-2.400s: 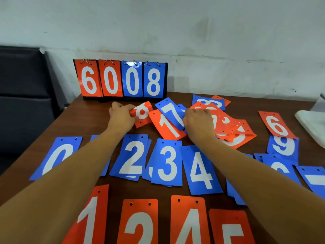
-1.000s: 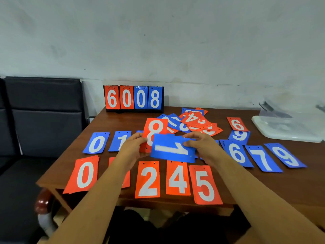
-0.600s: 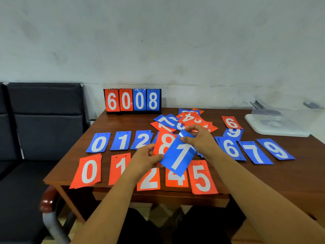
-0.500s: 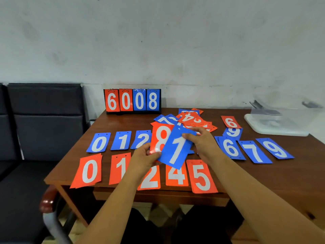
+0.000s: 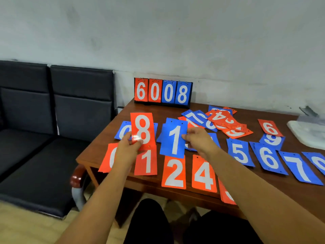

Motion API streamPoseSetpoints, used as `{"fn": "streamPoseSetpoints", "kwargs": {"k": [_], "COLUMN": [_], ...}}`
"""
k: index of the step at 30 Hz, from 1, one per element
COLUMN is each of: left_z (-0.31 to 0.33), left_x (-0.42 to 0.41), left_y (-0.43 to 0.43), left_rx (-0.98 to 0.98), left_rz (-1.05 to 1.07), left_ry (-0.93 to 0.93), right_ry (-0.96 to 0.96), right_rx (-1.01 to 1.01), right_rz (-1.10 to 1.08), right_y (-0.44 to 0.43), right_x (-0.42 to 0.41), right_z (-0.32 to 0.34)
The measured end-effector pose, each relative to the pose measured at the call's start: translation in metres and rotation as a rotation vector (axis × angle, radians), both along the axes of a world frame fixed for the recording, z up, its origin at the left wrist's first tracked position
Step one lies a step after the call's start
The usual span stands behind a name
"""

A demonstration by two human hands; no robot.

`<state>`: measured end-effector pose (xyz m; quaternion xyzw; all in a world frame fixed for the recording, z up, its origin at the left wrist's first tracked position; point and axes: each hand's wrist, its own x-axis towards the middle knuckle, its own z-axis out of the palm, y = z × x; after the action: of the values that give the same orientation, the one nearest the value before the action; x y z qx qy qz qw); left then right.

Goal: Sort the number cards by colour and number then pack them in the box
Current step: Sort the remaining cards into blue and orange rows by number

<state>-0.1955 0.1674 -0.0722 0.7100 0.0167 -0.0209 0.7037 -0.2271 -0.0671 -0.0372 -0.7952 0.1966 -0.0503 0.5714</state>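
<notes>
My left hand pinches the lower edge of an orange 8 card and holds it upright above the table. My right hand pinches a blue 1 card by its right side, also lifted. On the table lies a near row of orange cards: 0, orange 1, orange 2, orange 4 and a partly hidden one. Behind it runs a blue row with blue 5, blue 6 and blue 7. A mixed pile of cards lies farther back.
A scoreboard stand showing 6008 stands at the table's far left edge by the wall. A clear plastic box sits at the right. An orange 6 and blue 9 lie near it. Black seats stand left of the table.
The two held cards have come apart: the orange 8 moved left with my left hand, the blue 1 stays in my right. My view has swung to the left.
</notes>
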Motion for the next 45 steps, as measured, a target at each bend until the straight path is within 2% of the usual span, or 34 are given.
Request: {"fn": "streamPoseSetpoints", "kwargs": {"k": [4, 11, 16, 18, 20, 23, 24, 27, 33, 36, 45], "left_z": [-0.005, -0.018, -0.024, -0.026, -0.027, -0.026, -0.024, -0.015, -0.010, -0.009, 0.005], "left_x": [0.022, 0.042, 0.046, 0.048, 0.049, 0.047, 0.046, 0.040, 0.006, -0.020, -0.083], "left_y": [0.039, 0.055, 0.048, 0.043, 0.036, 0.016, 0.008, -0.022, -0.089, -0.122, -0.225], "left_rx": [0.004, 0.046, 0.023, 0.010, -0.022, -0.041, -0.043, -0.066, -0.026, -0.026, 0.353], "left_rz": [0.105, 0.146, 0.119, 0.097, 0.056, -0.006, -0.025, -0.103, -0.310, -0.413, -0.765], "left_ry": [-0.013, 0.026, 0.046, 0.047, 0.048, 0.051, 0.047, 0.036, 0.064, 0.046, -0.148], "right_ry": [0.025, 0.081, 0.119, 0.094, 0.007, -0.083, -0.081, -0.115, -0.141, -0.083, -0.087], "right_rx": [-0.114, -0.279, -0.585, -0.640, -0.539, -0.061, 0.018, 0.043, 0.066, 0.027, -0.009], "right_rz": [-0.004, 0.006, 0.018, 0.020, 0.026, 0.073, 0.106, 0.145, -0.031, -0.100, -0.386], "right_y": [0.023, 0.052, 0.064, 0.065, 0.064, 0.062, 0.059, 0.041, -0.015, -0.045, -0.148], "right_x": [0.058, 0.154, 0.171, 0.164, 0.152, 0.115, 0.099, 0.059, -0.006, -0.036, -0.139], "right_z": [-0.012, -0.041, -0.062, -0.061, -0.052, -0.030, -0.022, -0.011, -0.011, -0.016, -0.019]}}
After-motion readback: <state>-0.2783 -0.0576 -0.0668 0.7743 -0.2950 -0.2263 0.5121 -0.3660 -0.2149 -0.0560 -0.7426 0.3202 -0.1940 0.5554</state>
